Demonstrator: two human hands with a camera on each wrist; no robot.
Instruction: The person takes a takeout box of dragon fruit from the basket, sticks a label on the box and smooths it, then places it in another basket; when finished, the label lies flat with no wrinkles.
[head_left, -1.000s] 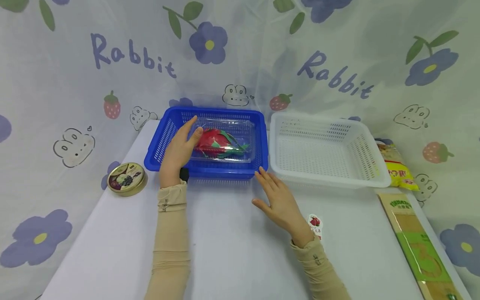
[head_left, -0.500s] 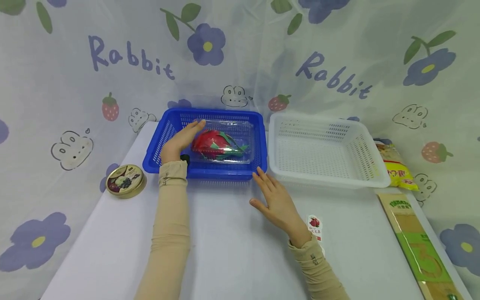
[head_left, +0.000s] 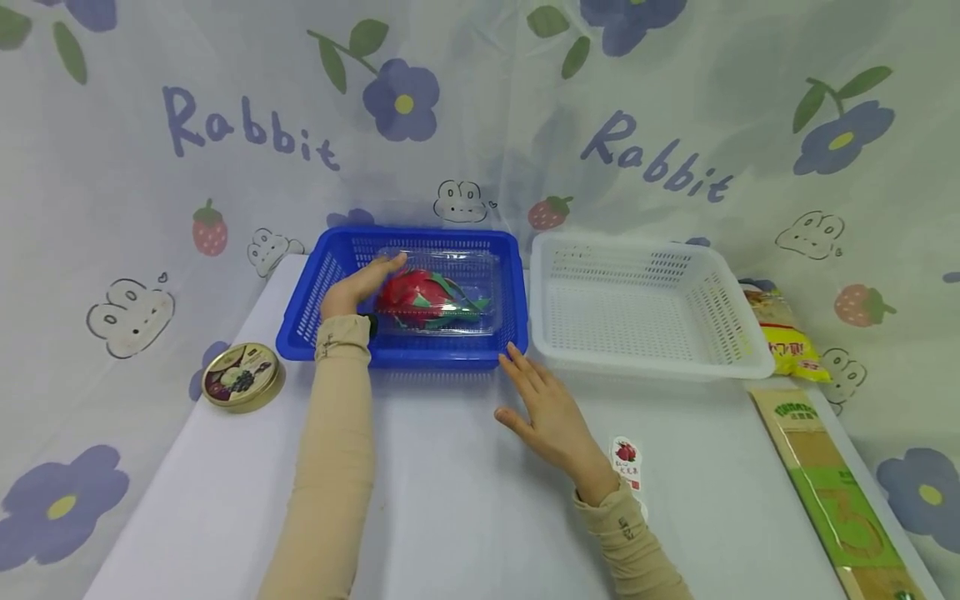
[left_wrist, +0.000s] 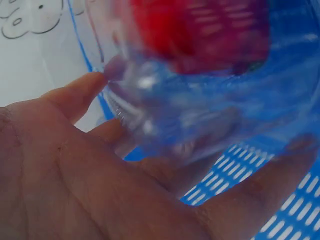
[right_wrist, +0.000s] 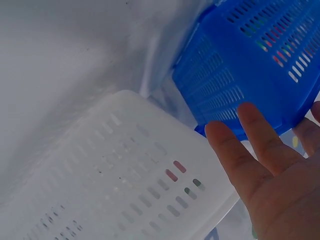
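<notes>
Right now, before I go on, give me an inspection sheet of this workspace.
Surface: white table, covered with a cloth.
Job's things: clear clamshell box with a red dragon fruit sits in the blue basket.
Clutter: empty white basket, round tin, yellow packet, long green-and-tan package, small fruit sticker.
Grippers: left hand inside the blue basket, fingers curled on the box's left end; right hand flat, fingertips at the blue basket's near right corner.
Cables: nothing seen.
Surroundings: flower-and-rabbit printed curtain behind.
</notes>
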